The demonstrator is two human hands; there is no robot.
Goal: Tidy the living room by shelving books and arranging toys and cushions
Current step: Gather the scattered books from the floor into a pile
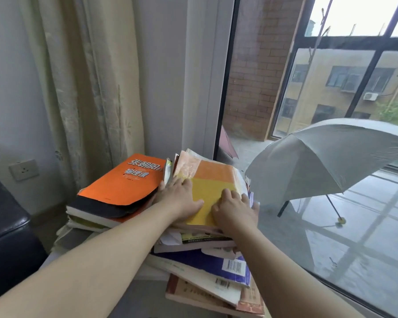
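Looking at the yellow book [213, 180], it's lying tilted on top of a messy pile of books [216, 271] and loose papers, right by the window glass. It has a soft cover with a crinkly plastic wrap, so I'd guess it's light, floppy and a bit slick, and the stuff under it could slide.

The left hand [182, 199] lies flat on the cover, fingers straight, just pressing. The right hand [236, 211] has bent fingers near the book's right edge. I can't tell if they're hooked round it or only resting.

Best bet imo: take both side edges and lift level. An orange book [124, 182] with a curled, torn cover lies just beside it on the left. The curtain [90, 88] hangs behind, and there's an open umbrella [331, 161] beyond the glass.
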